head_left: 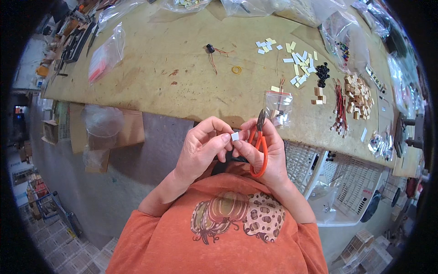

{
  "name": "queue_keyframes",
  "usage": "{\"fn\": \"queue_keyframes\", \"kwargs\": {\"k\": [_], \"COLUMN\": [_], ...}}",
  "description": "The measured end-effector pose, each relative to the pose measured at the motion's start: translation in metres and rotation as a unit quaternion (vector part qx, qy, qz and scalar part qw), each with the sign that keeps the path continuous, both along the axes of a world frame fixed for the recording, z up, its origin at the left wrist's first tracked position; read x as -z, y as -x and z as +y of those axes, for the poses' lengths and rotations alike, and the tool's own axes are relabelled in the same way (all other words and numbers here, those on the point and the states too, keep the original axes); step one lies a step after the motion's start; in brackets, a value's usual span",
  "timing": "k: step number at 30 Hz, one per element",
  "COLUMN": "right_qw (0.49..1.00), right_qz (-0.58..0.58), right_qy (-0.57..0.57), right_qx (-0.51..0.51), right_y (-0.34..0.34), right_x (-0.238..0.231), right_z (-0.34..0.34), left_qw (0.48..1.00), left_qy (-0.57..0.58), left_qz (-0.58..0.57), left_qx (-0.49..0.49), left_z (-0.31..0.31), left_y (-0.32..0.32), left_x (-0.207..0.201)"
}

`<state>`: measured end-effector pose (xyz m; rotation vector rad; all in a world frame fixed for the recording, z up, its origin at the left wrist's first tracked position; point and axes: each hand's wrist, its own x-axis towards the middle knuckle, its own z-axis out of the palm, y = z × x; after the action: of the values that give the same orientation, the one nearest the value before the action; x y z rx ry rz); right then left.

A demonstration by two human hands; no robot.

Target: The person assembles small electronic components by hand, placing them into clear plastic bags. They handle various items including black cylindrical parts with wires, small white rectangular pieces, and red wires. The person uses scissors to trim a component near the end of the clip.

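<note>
In front of my chest, both hands meet at a small white tab (pixel 235 136). My left hand (pixel 200 145) pinches the tab between thumb and fingertips. My right hand (pixel 273 157) has its thumb and fingertips at the tab's other side. It also carries cutting pliers (pixel 265 150) with orange handles, the dark jaws pointing up past the fingers. Just beyond my right hand, a small zip bag (pixel 284 101) with a red strip lies at the table edge, with wooden and dark pieces in it. Whether the tab is joined to anything behind my fingers is hidden.
The worktable (pixel 150 68) holds white and yellow tabs (pixel 301 66), black round parts (pixel 322 73), wooden blocks (pixel 358 98) and red wires (pixel 340 107) at right. A black part with wires (pixel 210 49) and a yellow ring (pixel 236 70) lie mid-table. White baskets (pixel 356 182) stand below right.
</note>
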<state>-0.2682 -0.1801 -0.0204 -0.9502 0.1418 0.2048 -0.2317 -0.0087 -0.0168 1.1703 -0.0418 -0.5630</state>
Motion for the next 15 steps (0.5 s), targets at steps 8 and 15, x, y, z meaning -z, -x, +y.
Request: {"fn": "queue_keyframes", "kwargs": {"k": [8,15], "right_qw": [0.997,0.982], "right_qz": [0.021,-0.008], "right_qy": [0.07,0.125], "right_qx": [-0.031,-0.138], "right_y": [0.0,0.013], "right_x": [-0.009,-0.001], "right_z": [0.002,0.001], "left_qw": [0.995,0.995], "left_qy": [-0.043,-0.055], "left_qz": [-0.069,-0.049], "left_qx": [-0.05,-0.064], "left_z": [-0.001,0.002], "left_y": [-0.001,-0.006], "left_x": [-0.002,-0.005]}}
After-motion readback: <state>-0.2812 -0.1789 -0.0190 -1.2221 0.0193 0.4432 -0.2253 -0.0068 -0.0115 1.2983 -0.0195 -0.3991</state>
